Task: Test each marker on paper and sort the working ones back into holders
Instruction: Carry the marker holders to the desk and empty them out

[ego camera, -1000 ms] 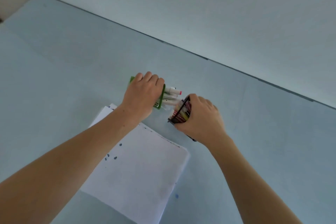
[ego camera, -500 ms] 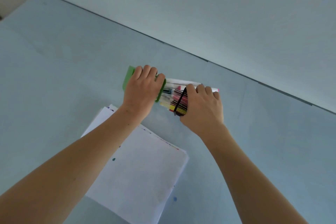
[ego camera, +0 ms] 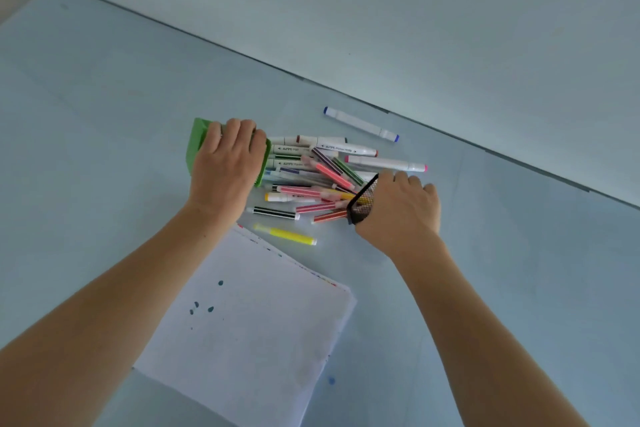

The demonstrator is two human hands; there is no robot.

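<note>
Tipping the green holder (ego camera: 196, 146) in the left hand (ego camera: 225, 163) and the mesh holder (ego camera: 362, 203) in the right hand (ego camera: 398, 208), both gripped, spills markers (ego camera: 311, 177) across the tabletop (ego camera: 104, 114), where loose ones risk rolling away.

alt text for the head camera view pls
A person's left hand grips a tipped green holder and the right hand a tipped black mesh holder, with markers spilled between them on a pale table above ink-dotted paper.

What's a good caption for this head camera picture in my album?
Left hand tips a green holder, right hand a black mesh holder, markers spilled between, above the paper.
</note>
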